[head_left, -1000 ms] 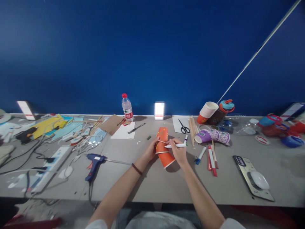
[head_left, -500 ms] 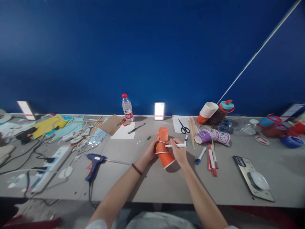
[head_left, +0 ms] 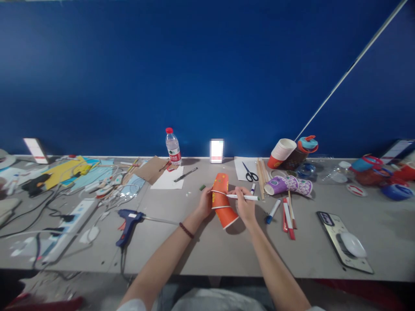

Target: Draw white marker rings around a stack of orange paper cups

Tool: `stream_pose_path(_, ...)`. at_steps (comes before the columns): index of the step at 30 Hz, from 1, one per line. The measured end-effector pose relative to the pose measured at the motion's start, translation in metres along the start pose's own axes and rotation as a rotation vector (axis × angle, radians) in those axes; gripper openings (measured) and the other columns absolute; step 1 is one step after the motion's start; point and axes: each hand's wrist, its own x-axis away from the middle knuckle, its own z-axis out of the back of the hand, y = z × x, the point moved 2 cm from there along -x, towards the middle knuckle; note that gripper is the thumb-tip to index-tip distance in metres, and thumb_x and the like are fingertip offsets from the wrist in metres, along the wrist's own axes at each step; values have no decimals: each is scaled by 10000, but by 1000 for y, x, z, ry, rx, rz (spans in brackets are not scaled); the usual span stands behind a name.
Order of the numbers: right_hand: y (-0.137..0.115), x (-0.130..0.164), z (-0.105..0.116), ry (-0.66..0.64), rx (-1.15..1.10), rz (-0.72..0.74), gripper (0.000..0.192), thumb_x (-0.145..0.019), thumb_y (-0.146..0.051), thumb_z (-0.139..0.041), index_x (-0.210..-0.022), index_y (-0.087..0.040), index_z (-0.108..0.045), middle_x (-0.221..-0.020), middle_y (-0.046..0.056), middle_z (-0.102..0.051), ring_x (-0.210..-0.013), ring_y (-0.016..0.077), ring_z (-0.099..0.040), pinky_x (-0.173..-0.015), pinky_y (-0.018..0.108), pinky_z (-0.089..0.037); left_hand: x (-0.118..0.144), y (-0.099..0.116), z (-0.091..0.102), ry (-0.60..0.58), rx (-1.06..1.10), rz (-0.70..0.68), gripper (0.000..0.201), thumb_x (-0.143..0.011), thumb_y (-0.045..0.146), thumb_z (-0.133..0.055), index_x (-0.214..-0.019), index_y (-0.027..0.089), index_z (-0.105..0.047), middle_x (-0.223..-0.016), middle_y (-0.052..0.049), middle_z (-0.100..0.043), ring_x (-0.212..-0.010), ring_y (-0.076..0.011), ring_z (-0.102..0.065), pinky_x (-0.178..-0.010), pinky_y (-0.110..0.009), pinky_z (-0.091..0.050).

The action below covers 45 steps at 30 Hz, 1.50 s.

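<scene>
A chain of orange paper cups (head_left: 222, 203) lies on its side on the grey table (head_left: 207, 246), in front of me. My left hand (head_left: 205, 203) grips the cups from their left side. My right hand (head_left: 245, 206) holds a white marker pen (head_left: 244, 197) level, with its tip touching the cups near the middle joint. The marker's far end points right, towards a purple patterned cup (head_left: 288, 185) lying on its side.
A blue glue gun (head_left: 129, 219) and a white power strip (head_left: 69, 222) with cables lie at the left. Scissors (head_left: 250, 172), wooden sticks (head_left: 261, 177), markers (head_left: 285, 212), stacked cups (head_left: 282, 152) and a phone (head_left: 343, 239) lie at the right. A water bottle (head_left: 173, 147) stands at the back.
The marker has shifted a little to the right and its tip now rests on the cups. My left hand has slid slightly down along the cups.
</scene>
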Motion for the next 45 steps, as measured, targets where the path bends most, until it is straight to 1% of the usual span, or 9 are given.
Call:
stream_pose_path(6,2,1,0,-4,-8,-14,377,-888,-483,-525,-655,-203,-623,-688,36,-700,-687,197,-637,-708,326,-473,3,3,-4,24,2,54,330,-771,390,-591,-872,105,-723,-846,-110,-748,-893,-275,-680,-888,-363,-470)
stream_pose_path(10,4,0,-1,-20,-30,-3,391,-889,-500,-530,-646,-207,-616,-685,32,-700,-692,196,-640,-723,326,-473,5,4,-6,13,20,29,304,-787,374,-606,-889,110,-718,-830,-92,-744,-831,-251,-679,-873,-356,-472)
stream_pose_path(13,4,0,-1,-22,-29,-7,387,-887,-506,-538,-653,-209,-617,-690,30,-699,-696,199,-639,-722,327,-473,7,3,-8,-30,0,26,318,-823,361,-581,-939,98,-717,-907,-108,-748,-853,-241,-678,-867,-343,-475)
stream_pose_path(16,3,1,-1,-24,-33,2,394,-889,-508,-536,-644,-208,-608,-689,32,-695,-696,202,-639,-718,329,-474,8,2,-9,-48,8,38,309,-841,349,-574,-958,97,-710,-951,-117,-746,-855,-234,-681,-845,-331,-484)
stream_pose_path(22,4,1,-1,-40,10,20,379,-895,-495,-533,-672,-204,-629,-700,34,-700,-712,205,-643,-721,327,-476,8,1,-8,-36,41,73,285,-828,334,-612,-961,96,-697,-906,-113,-747,-801,-227,-685,-843,-338,-490)
stream_pose_path(26,4,2,-2,-60,38,17,361,-889,-486,-544,-689,-201,-641,-698,36,-704,-709,207,-643,-707,324,-478,8,1,-7,-48,48,83,287,-837,335,-607,-964,94,-696,-902,-113,-747,-811,-234,-689,-863,-349,-485)
stream_pose_path(30,0,2,-2,-71,58,19,361,-888,-483,-542,-687,-199,-640,-702,38,-707,-710,207,-645,-700,322,-480,8,2,-7,-53,44,79,295,-837,337,-608,-969,89,-701,-911,-112,-747,-810,-225,-685,-855,-334,-481)
stream_pose_path(38,-5,3,-2,-74,86,29,347,-879,-471,-542,-690,-199,-644,-685,34,-696,-696,209,-640,-690,323,-479,5,-1,-4,-4,37,71,292,-818,341,-626,-937,86,-706,-858,-101,-741,-748,-202,-671,-796,-303,-481)
stream_pose_path(45,-6,3,-3,-94,76,21,331,-873,-455,-546,-681,-202,-641,-692,33,-704,-699,208,-642,-694,324,-484,7,0,-5,-32,33,84,311,-819,356,-621,-969,96,-702,-909,-116,-744,-797,-227,-679,-839,-331,-478)
